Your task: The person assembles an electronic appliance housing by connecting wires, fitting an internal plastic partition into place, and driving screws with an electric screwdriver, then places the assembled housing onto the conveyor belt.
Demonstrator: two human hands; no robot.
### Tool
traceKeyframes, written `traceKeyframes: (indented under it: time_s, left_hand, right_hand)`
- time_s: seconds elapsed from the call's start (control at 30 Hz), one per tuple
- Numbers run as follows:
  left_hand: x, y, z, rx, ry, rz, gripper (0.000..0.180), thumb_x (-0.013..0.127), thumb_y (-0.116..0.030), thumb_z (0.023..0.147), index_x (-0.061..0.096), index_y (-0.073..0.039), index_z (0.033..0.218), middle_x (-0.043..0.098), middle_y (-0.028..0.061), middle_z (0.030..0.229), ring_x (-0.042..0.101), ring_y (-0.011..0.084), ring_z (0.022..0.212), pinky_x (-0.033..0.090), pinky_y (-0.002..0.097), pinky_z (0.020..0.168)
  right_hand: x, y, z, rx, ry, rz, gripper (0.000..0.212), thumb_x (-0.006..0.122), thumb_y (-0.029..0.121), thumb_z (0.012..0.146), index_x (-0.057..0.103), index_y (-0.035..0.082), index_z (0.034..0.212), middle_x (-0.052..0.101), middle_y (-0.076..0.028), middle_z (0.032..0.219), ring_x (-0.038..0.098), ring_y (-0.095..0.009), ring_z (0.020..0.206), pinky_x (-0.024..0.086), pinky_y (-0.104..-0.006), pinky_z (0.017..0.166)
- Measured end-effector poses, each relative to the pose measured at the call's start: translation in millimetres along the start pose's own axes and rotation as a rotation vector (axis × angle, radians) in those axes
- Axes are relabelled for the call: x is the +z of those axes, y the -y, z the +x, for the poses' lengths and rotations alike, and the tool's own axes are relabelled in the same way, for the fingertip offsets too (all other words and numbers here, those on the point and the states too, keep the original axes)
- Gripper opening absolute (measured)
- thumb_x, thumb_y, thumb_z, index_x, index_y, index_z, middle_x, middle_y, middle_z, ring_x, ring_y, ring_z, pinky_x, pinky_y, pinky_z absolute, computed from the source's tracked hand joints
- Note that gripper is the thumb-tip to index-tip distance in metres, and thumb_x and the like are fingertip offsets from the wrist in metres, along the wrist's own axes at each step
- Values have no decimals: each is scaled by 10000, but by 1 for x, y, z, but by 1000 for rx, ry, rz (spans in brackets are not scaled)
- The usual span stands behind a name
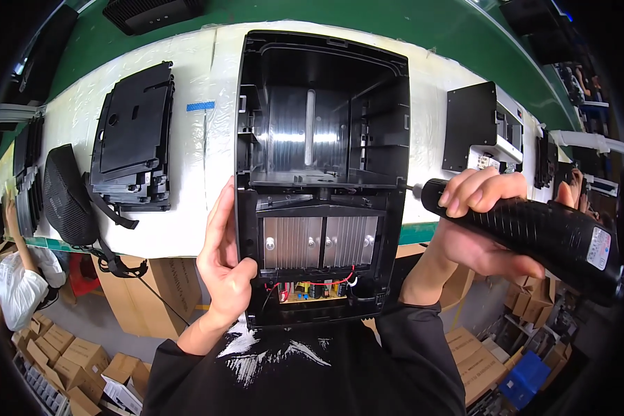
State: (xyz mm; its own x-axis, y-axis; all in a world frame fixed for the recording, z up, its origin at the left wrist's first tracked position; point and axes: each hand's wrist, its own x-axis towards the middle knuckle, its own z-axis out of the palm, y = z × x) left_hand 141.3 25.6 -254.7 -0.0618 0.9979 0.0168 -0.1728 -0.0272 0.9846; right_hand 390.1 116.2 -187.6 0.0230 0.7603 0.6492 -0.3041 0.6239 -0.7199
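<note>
Black housing [277, 83]; ribbed silver heat sinks [290, 239]; red wire [319, 283]; black screwdriver [513, 218]; white tabletop [191, 166]; blue tape [200, 107].

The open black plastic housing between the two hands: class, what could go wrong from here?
The black cylindrical power screwdriver might slip and scratch the open black rectangular plastic housing, since the tool's tip points at the right wall. The housing could tip, because its near end reaches past the edge of the white-covered table, with the left hand bracing its left side. The thin red wire in the near compartment lies exposed and could snag.
</note>
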Motion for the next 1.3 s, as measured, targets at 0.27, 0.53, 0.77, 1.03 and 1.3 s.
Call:
traceKeyframes:
  time_s: [0.27, 0.53, 0.77, 1.03, 1.3]
  left_hand:
    - [0, -2, -4, -19, -42, -43, 885, 335, 147, 491, 332, 78, 1374, 293, 189, 1454, 259, 269, 1374, 174, 351, 1135]
    - [-2, 2, -5, -14, -39, -50, 881, 349, 147, 489, 360, 65, 1366, 325, 183, 1442, 264, 267, 1373, 167, 355, 1137]
    - [2, -6, -1, -9, -27, -6, 876, 344, 129, 491, 344, 83, 1366, 327, 176, 1438, 268, 254, 1369, 155, 335, 1132]
    - [4, -4, -2, -30, -64, 67, 920, 356, 96, 446, 343, 87, 1366, 351, 179, 1434, 273, 245, 1373, 159, 293, 1127]
    - [7, -5, -2, -36, -85, 84, 921, 366, 79, 443, 344, 89, 1364, 347, 186, 1436, 267, 244, 1376, 150, 302, 1134]
  right_hand:
    - [5, 7, 0, 63, -130, -112, 864, 396, 854, 688, 457, -3, 784, 481, -74, 667, 492, -181, 487, 428, -305, 456]
    - [-4, 98, 27, -311, 21, -121, 768, 388, 704, 841, 369, 100, 1314, 498, -101, 731, 473, -169, 498, 406, -290, 459]
    - [-131, 156, 12, -597, -512, -635, 759, 280, 761, 825, 504, 60, 1013, 523, -108, 695, 491, -219, 509, 414, -327, 464]
    - [-188, 122, -2, -473, -727, -754, 832, 272, 814, 780, 499, 15, 720, 496, -104, 635, 488, -226, 509, 431, -338, 550]
    - [-198, 106, -9, -368, -778, -745, 846, 240, 823, 771, 504, 21, 716, 475, -100, 602, 473, -215, 530, 418, -324, 559]
